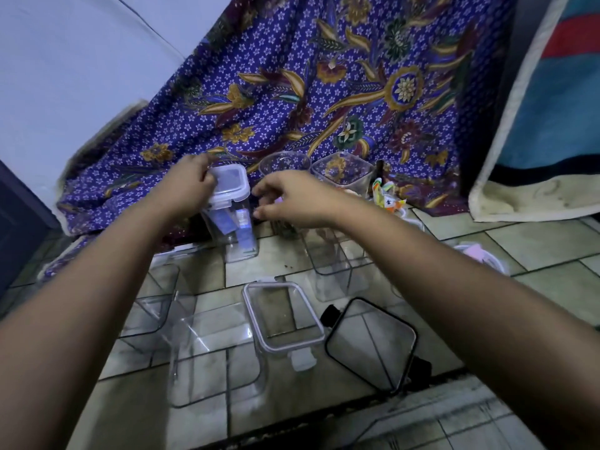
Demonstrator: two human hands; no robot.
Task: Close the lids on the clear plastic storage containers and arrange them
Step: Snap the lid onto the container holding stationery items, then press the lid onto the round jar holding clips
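Note:
A tall clear container (238,232) stands on the tiled floor with a white-rimmed lid (230,183) on top. My left hand (191,183) grips the lid's left side. My right hand (292,199) hovers just right of the container, fingers apart, holding nothing. Nearer me stand a lidded clear container with a white rim (282,323), one with a black-rimmed lid (373,342), and two lidless clear containers (211,352) (152,303). At the back stand a round clear container (284,162) and a square one (344,172), both without lids.
A purple floral cloth (308,86) hangs behind the containers. A striped towel (552,125) hangs at the right. Small colourful packets (388,194) lie by the square container. A pale lid (483,258) lies on the tiles at the right.

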